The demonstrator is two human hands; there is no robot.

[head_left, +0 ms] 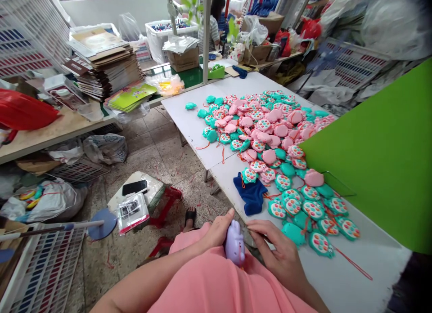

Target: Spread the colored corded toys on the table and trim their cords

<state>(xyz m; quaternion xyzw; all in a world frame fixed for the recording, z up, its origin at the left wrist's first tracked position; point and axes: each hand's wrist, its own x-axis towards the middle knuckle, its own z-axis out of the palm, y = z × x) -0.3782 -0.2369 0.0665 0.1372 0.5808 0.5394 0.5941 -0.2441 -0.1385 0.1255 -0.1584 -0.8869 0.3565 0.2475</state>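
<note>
My left hand [218,231] is closed around a small purple plastic toy [234,244], held upright close to my lap at the table's near edge. Just right of it, my right hand [278,248] has thumb and forefinger pinched together. Whatever lies between those fingertips is too small to make out. A dark blue cloth [251,197] lies on the table beyond both hands. Nearest my right hand is a teal toy [293,233], part of a big spread of teal and pink toys [263,136] with coloured buttons and red cords.
A green panel [378,155] stands along the white table's [364,263] right side. To the left, a stool [135,183] carries a phone [134,187] and a plastic packet [132,212]. Stacked cardboard [108,63] sits on a side bench. Another person [214,27] is at the back.
</note>
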